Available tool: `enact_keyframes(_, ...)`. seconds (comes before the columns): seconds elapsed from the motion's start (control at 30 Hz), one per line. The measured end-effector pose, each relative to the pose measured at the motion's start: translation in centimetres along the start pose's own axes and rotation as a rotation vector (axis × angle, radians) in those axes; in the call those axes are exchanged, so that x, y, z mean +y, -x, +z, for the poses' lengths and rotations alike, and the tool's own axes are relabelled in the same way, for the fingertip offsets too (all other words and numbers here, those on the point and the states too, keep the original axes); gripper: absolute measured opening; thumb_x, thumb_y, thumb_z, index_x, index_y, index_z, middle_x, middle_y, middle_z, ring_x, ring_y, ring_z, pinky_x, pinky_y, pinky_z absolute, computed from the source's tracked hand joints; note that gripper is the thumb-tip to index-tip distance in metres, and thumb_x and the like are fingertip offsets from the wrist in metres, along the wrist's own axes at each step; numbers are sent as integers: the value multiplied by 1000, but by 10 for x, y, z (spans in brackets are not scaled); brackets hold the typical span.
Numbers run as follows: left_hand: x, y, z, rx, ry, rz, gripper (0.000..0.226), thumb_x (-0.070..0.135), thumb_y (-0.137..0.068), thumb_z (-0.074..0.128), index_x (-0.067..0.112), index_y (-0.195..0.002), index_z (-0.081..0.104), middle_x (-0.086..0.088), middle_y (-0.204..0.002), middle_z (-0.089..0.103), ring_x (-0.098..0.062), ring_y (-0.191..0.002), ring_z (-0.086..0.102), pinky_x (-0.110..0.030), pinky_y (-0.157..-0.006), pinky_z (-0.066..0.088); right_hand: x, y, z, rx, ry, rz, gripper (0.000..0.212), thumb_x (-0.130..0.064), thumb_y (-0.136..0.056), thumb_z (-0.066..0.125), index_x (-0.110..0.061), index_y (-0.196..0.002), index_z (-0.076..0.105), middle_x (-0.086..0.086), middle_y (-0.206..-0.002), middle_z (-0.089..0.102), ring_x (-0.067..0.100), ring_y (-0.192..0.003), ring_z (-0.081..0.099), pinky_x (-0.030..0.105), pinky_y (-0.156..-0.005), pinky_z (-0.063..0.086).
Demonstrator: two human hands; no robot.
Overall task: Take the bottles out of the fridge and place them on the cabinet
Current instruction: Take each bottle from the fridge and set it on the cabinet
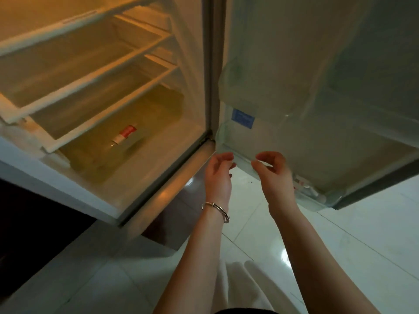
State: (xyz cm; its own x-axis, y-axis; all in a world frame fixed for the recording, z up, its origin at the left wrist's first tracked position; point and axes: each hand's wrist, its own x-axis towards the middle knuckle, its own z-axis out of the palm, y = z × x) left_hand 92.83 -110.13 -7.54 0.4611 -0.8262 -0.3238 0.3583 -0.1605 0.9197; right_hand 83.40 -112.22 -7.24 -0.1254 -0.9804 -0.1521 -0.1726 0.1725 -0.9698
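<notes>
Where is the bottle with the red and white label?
In the head view, the bottle lies on its side on the fridge floor, left of the open door, under the lowest shelf. Both hands are over by the door, not near it.

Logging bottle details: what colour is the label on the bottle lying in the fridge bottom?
Red and white, on the bottle; head view.

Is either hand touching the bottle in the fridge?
Apart. The head view shows the bottle lying in the fridge's bottom compartment, while the left hand and right hand are both outside by the door shelf, with the fridge frame between.
</notes>
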Motion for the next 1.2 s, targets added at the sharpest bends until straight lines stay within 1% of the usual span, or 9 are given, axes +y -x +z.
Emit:
enact_keyframes(0.17, -6, -12, 18, -107, -4, -19, 25, 5, -88, 45, 24, -79, 60, 8, -89, 62, -7, -85, 60, -21, -74, 44, 5, -8, -10, 88, 73, 8, 17, -18, -89, 60, -19, -105, 56, -9, -103, 59, -3, -84, 53, 13, -64, 39)
enact_keyframes(0.33, -15, -23, 37, -172, -3, -35, 27, 3, -88, 44, 24, -81, 59, 8, -87, 61, -8, -82, 59, -21, -72, 43, 14, -22, -23, 179, 175, 23, 18, -16, -86, 61, -25, -99, 53, -7, -103, 58, 12, -92, 55, 22, -70, 39)
enact_keyframes(0.47, -27, -28, 51, -217, -17, -49, 27, 1, -87, 44, 22, -81, 60, 3, -87, 61, -10, -81, 60, -20, -70, 42, 20, -29, -36, 217, 283, 28, 22, -13, -83, 64, -24, -98, 52, -3, -105, 57, 13, -88, 54, 21, -67, 38)
enact_keyframes(0.63, -39, -30, 64, -261, -27, -77, 27, 1, -87, 44, 22, -80, 59, 4, -87, 61, -10, -82, 59, -19, -70, 41, 28, -35, -50, 248, 333, 45, 24, -14, -82, 67, -22, -101, 54, -1, -105, 57, 13, -87, 54, 21, -65, 41)
enact_keyframes(0.77, -45, -31, 74, -290, -67, -68, 26, 0, -87, 44, 21, -81, 59, 4, -87, 60, -8, -80, 58, -15, -67, 42, 39, -39, -65, 296, 330, 70, 22, -13, -80, 66, -23, -98, 55, 4, -106, 59, 16, -86, 56, 33, -76, 50)
enact_keyframes(0.87, -49, -30, 84, -302, -67, -68, 27, -1, -87, 44, 21, -79, 59, 5, -84, 60, -7, -78, 58, -10, -64, 42, 47, -44, -78, 311, 365, 119, 22, -15, -82, 65, -18, -102, 59, 7, -108, 57, 16, -85, 54, 32, -73, 48)
enact_keyframes(0.93, -51, -29, 91, -317, -79, -78, 29, -1, -87, 44, 22, -78, 59, 4, -85, 60, -7, -77, 57, -12, -65, 41, 52, -47, -86, 308, 455, 130, 24, -17, -82, 65, -16, -106, 61, 7, -111, 55, 17, -85, 53, 29, -73, 45)
enact_keyframes(1.07, -57, -29, 103, -332, -85, -111, 29, -1, -87, 45, 22, -78, 59, 4, -85, 59, -7, -76, 56, -14, -67, 40, 62, -51, -98, 362, 904, 14, 29, -10, -80, 64, -12, -109, 66, 11, -114, 52, 29, -94, 55, 35, -76, 49)
enact_keyframes(1.2, -63, -33, 108, -336, -80, -133, 28, -2, -87, 46, 21, -78, 60, 3, -84, 60, -8, -77, 56, -17, -69, 40, 72, -61, -101, 329, 1094, 31, 33, -4, -75, 66, -9, -107, 68, 13, -109, 52, 33, -90, 55, 36, -70, 48)
